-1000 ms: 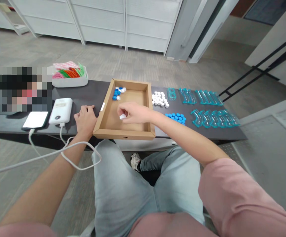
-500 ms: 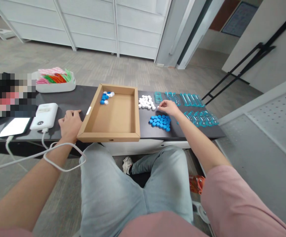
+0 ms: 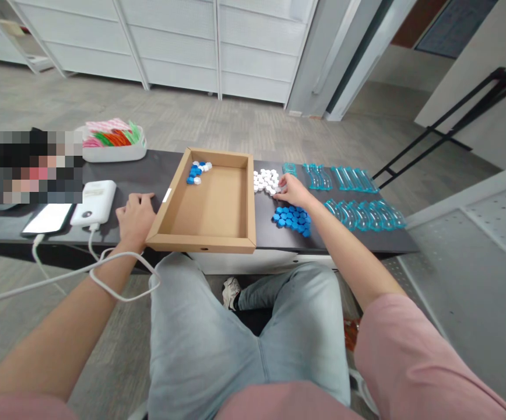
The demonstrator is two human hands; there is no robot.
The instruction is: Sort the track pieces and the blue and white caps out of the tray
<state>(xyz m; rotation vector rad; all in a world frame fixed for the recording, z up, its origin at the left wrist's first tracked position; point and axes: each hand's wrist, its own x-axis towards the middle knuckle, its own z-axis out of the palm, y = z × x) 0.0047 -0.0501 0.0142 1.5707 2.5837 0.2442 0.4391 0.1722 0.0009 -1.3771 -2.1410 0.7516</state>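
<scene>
My right hand [image 3: 292, 190] reaches over the dark table to the cluster of white caps [image 3: 265, 179], its fingers curled and pinched at the cluster's right edge; what it pinches is too small to name. A patch of blue caps [image 3: 292, 218] lies just below that hand. My left hand [image 3: 136, 213] rests flat on the table beside the left wall of the cardboard tray [image 3: 204, 240]. A few blue and white caps [image 3: 197, 170] sit in the tray's far left corner.
Rows of clear teal curved pieces [image 3: 358, 198] lie at the right of the table. A white power bank [image 3: 94, 202] with a cable and a phone [image 3: 47, 218] sit left. A white bin of coloured strips [image 3: 112, 141] stands at the back left.
My right hand left the tray with a white cap, crossed to the right, and now sits at the white cap cluster. My left hand stayed put. The view swung slightly.
</scene>
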